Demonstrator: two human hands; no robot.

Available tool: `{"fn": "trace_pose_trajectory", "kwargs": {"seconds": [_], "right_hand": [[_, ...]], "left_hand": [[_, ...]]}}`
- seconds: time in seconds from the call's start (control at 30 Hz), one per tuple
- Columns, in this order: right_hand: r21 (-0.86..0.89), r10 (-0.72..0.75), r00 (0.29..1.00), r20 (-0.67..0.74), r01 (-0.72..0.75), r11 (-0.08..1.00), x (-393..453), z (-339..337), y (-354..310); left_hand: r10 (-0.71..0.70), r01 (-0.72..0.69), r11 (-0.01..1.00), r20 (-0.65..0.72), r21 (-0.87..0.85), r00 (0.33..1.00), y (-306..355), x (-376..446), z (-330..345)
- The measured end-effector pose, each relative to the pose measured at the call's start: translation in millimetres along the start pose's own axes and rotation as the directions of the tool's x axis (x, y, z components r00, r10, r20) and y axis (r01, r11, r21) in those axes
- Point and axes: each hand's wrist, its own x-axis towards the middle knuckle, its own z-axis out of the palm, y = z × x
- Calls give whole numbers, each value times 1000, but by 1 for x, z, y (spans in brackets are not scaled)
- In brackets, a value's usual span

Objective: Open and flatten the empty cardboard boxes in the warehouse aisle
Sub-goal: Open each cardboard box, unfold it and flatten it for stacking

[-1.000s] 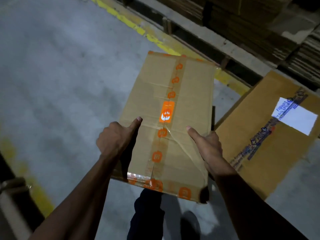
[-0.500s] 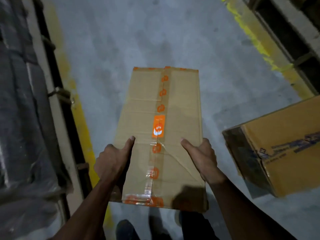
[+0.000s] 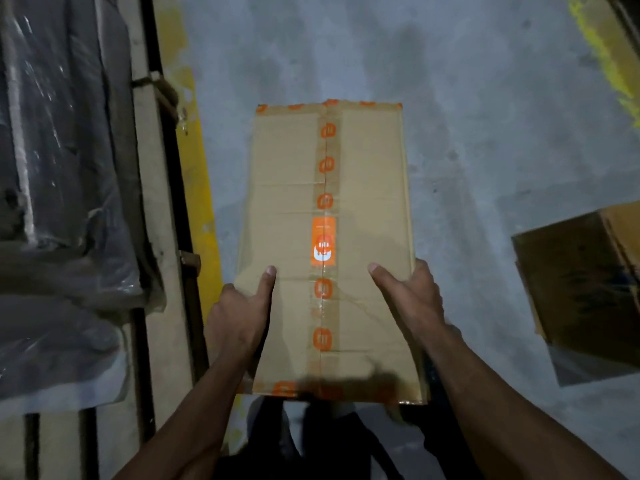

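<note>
Brown corrugated cardboard fills the middle of the head view: a long, flat-topped cardboard box (image 3: 329, 251) sealed down its centre seam with clear tape printed with orange logos (image 3: 325, 202), plus an orange rectangular sticker (image 3: 324, 244) on that seam. The box is held above the grey concrete floor (image 3: 467, 116), its far end pointing away from the person. The left hand (image 3: 239, 317) clasps the box's near left edge, thumb laid flat on the top face and the other fingers wrapped out of sight under the side. The right hand (image 3: 412, 299) grips the near right edge the same way, thumb on top.

Left of the box runs a yellow painted floor line (image 3: 197, 188), and beyond it a pale wooden pallet edge (image 3: 152, 237) carrying dark goods wrapped in clear plastic film (image 3: 59, 168). Right of the box, well apart from it, a second brown cardboard box (image 3: 585, 292) sits on the floor, cut off by the frame edge. Far right of the box, at the top corner, another yellow line (image 3: 609, 57) marks the floor. Below the box's near end, dark trousers and shoes (image 3: 311, 441) show dimly.
</note>
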Motion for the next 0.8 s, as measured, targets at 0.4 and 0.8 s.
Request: {"fn": "trace_pose_trajectory", "kwargs": {"seconds": [0.4, 0.8], "right_hand": [[-3, -70, 991, -117, 70, 998, 47, 56, 54], [-318, -288, 952, -103, 242, 917, -9, 72, 96]], "left_hand": [[126, -126, 992, -34, -18, 991, -34, 41, 86], [602, -605, 796, 96, 10, 793, -85, 26, 89]]}}
